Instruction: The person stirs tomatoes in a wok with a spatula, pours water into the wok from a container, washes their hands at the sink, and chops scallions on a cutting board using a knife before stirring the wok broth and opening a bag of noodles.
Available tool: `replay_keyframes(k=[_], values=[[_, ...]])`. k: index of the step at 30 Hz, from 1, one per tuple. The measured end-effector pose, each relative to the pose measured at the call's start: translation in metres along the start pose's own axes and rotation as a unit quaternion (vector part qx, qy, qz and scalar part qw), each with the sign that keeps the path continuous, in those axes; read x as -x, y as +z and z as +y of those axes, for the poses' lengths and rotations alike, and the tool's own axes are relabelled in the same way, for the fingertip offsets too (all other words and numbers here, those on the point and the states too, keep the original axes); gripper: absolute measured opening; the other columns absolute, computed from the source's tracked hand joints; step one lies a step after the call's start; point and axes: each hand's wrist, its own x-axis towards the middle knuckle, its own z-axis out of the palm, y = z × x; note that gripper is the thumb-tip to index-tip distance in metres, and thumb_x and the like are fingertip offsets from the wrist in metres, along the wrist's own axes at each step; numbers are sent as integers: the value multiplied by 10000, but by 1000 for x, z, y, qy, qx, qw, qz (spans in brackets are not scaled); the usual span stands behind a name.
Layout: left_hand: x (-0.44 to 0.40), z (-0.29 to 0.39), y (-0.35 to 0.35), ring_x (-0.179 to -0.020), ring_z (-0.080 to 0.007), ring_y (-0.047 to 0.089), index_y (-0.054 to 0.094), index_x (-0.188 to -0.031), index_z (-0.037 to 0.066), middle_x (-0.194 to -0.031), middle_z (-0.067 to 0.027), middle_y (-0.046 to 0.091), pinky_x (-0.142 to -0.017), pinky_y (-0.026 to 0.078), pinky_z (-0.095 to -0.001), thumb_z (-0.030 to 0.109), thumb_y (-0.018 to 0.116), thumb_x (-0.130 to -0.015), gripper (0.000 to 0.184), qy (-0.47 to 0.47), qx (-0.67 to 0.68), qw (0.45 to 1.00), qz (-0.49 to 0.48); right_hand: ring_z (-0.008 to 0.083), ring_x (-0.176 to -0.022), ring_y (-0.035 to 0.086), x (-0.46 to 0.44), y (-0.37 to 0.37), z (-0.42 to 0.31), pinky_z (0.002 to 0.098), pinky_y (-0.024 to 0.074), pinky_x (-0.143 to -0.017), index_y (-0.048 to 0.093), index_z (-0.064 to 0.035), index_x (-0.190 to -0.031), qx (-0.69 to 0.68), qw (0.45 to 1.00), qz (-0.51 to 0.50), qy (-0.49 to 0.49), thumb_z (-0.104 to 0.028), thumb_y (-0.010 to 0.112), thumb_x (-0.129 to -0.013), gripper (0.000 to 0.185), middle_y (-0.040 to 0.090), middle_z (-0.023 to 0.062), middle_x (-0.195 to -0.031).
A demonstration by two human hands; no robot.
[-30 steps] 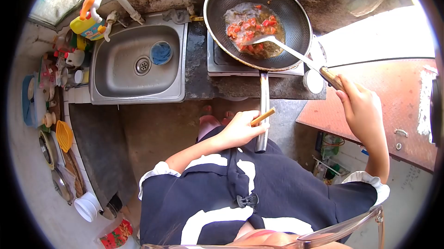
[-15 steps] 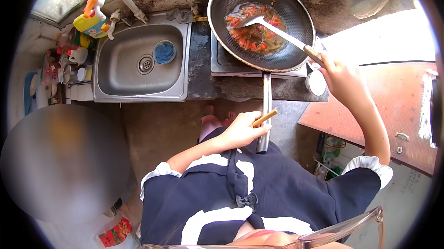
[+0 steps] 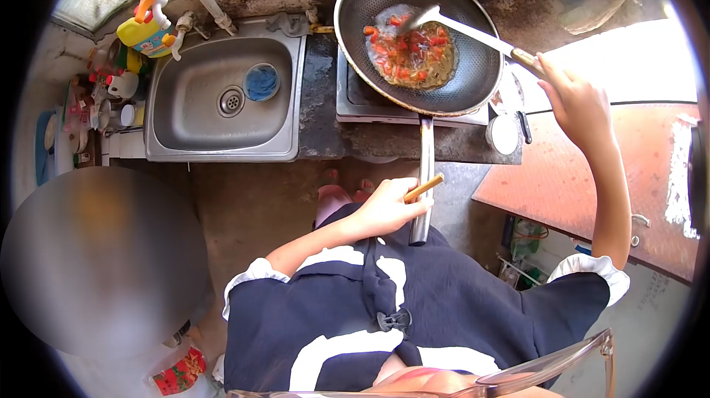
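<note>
Pan — one, round and deep, dark inside with a fine dimpled texture, pale metal rim; set on the stove, its rim overhanging the stove's front edge. Contents: chopped red food in shiny liquid, pooled around the middle, bare pan wall on all sides, widest toward the right.

Handle — straight metal tube, running from the pan past the counter edge and over open floor, its end close to the person's dark top.

Left hand — fingers curled closed at the handle, also gripping a slim wooden stick that slants across it.

Right hand — closed about the wooden grip of a spatula, raised beyond the pan's right rim; metal shaft crosses that rim. Blade rounded, tilted, at the food's upper edge; whether it touches the pan floor cannot be told.

Sink — brushed steel, rounded corners, left of the stove, a strip of dark, worn counter between. Inside, near the drain: round tub with blue contents.

Right of the stove: white round container, near the counter's corner. Beyond: reddish board, flat, scuffed, with a metal pull.
</note>
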Motion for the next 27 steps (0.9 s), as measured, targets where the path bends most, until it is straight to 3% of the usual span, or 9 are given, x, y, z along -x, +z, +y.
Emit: replay_keyframes(k=[3,5,8,11,15,20,25,27], values=[[0,4,-1,-603,-72,455,551,-768,-2,-631,-14,515,-549,392,-284,230,654,-855,268,-14,7,1000,0,274,-593,601,-12,18,4,378,462,-534,579,-99,-1194,-41,995,75,-57,-245,587,-895,333,595,101,-688],[0,2,0,-594,-107,511,570,-758,-18,-629,-81,576,-561,428,-311,274,660,-837,315,-6,2,1000,9,276,-585,601,-19,18,-1,374,460,-525,581,-96,-1191,-33,995,50,-74,-247,590,-893,334,601,99,-692],[-1,-1,1,-596,-103,512,572,-759,-17,-625,-77,572,-559,426,-309,277,661,-836,316,-3,-9,1000,11,273,-576,571,-20,17,-7,372,443,-529,585,-90,-1211,-9,996,18,-85,-222,608,-879,358,593,104,-698],[-2,-5,2,-608,-50,423,546,-798,15,-650,29,490,-552,375,-261,212,640,-881,233,-20,14,1000,-4,269,-573,555,-18,25,1,373,436,-534,585,-81,-1217,-2,995,-10,-96,-213,625,-864,379,589,106,-696],[-2,-4,2,-652,-60,514,553,-825,17,-697,21,541,-595,422,-256,178,619,-895,188,-31,17,999,-16,275,-578,563,-17,24,0,381,439,-539,574,-69,-1222,81,989,-42,-116,-218,633,-857,399,593,113,-691],[-3,-14,4,-739,-89,611,556,-840,10,-743,-8,592,-656,473,-263,137,600,-901,148,-30,45,998,-21,293,-614,600,-10,20,-1,390,464,-565,566,-59,-1209,-3,996,-12,-83,-221,612,-871,378,611,122,-688],[-2,-7,1,-728,-88,602,553,-840,4,-744,-10,585,-645,470,-269,141,601,-904,159,-23,5,999,-21,320,-649,597,8,-2,17,409,447,-589,586,-28,-1195,-102,991,43,-79,-162,621,-864,359,607,178,-711],[-2,-3,1,-730,-90,603,552,-840,3,-743,-6,580,-643,469,-269,141,602,-904,159,-32,-3,999,-22,339,-666,591,16,-6,19,402,452,-622,587,-11,-1192,-139,989,18,-37,-136,610,-868,347,611,194,-733]])
